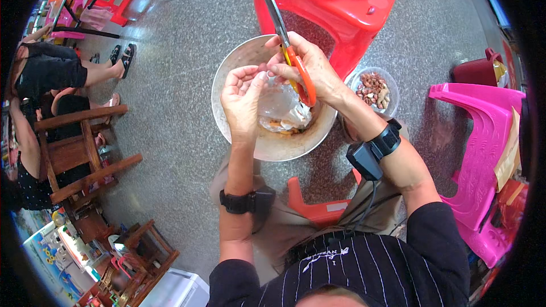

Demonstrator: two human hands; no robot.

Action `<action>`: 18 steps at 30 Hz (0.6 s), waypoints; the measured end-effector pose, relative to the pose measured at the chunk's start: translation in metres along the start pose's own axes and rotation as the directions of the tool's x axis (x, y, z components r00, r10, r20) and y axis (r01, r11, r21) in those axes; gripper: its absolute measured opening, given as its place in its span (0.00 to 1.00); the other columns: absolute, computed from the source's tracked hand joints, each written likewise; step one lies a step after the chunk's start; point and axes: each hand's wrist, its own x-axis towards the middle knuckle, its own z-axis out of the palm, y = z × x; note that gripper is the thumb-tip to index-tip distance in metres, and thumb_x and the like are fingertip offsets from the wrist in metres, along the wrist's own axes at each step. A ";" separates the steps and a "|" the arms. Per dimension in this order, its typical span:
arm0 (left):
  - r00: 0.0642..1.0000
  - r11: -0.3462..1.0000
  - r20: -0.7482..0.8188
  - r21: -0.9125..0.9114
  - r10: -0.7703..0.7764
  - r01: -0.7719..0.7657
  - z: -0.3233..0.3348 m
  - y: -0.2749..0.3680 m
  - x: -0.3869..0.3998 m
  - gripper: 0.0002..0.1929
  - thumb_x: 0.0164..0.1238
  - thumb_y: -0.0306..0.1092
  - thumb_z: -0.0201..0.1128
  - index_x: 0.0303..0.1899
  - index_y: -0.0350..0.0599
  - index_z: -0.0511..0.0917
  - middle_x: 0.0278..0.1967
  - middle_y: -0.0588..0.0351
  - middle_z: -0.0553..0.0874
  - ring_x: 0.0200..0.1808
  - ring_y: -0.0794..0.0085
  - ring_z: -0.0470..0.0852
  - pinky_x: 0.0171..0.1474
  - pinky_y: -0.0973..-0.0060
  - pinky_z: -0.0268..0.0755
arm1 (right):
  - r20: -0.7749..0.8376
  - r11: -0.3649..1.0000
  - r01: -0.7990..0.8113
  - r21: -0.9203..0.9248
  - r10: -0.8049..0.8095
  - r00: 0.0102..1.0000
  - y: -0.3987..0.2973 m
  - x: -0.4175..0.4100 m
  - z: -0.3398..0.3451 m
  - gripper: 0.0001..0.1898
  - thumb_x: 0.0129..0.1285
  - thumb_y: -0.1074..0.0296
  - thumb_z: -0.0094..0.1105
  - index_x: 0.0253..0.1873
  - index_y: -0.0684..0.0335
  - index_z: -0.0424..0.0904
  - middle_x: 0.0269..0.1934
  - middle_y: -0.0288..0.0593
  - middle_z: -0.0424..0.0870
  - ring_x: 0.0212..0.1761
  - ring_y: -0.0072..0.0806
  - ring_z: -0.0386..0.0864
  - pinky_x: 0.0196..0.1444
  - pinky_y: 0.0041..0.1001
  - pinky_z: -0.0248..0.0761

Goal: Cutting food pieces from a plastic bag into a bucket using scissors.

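Note:
My right hand (313,66) holds scissors (302,70) with orange and yellow handles, their blades pointing up and away. Its thumb and fingertips meet those of my left hand (244,96) at a small reddish piece (263,68), too small to name surely. Both hands are over a wide metal basin (279,153). Inside the basin lie a clear plastic bag (273,100), crumpled white plastic and some brownish bits. To the right, a round clear plastic container (394,100) on the floor holds reddish-brown pieces and a few tan ones.
A red plastic stool (332,0) stands just beyond the basin, with a small reddish piece (370,10) on it. Pink plastic chair (482,149) at right, near a dark red bin (475,72). Other people sit at left by a wooden chair (70,153). A cable hangs by my right forearm.

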 end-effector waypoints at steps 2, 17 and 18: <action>1.000 1.000 -0.014 0.020 0.012 -0.012 0.001 0.000 0.000 0.09 0.62 0.22 0.63 0.42 0.36 0.75 0.38 0.54 0.83 0.37 0.77 0.82 0.42 0.82 0.75 | -0.025 0.999 0.020 -0.027 -0.020 0.999 0.000 0.000 0.001 0.19 0.61 0.71 0.63 0.54 0.63 0.68 0.32 0.36 0.77 0.35 0.19 0.77 0.37 0.20 0.72; 0.997 0.990 -0.055 -0.137 -0.047 0.039 0.002 -0.003 0.002 0.10 0.63 0.22 0.61 0.45 0.32 0.76 0.38 0.51 0.84 0.38 0.74 0.84 0.43 0.81 0.78 | -0.080 0.999 0.040 -0.028 -0.042 0.996 -0.004 0.001 0.005 0.20 0.60 0.70 0.65 0.54 0.63 0.67 0.32 0.36 0.78 0.33 0.18 0.75 0.35 0.19 0.69; 0.995 0.982 -0.056 -0.177 -0.082 0.071 0.000 -0.004 0.001 0.09 0.63 0.22 0.61 0.45 0.33 0.76 0.38 0.52 0.84 0.38 0.74 0.83 0.42 0.81 0.78 | -0.111 0.998 0.062 -0.015 -0.064 0.992 0.000 0.001 0.007 0.19 0.58 0.72 0.65 0.52 0.64 0.68 0.31 0.37 0.79 0.33 0.18 0.76 0.36 0.20 0.71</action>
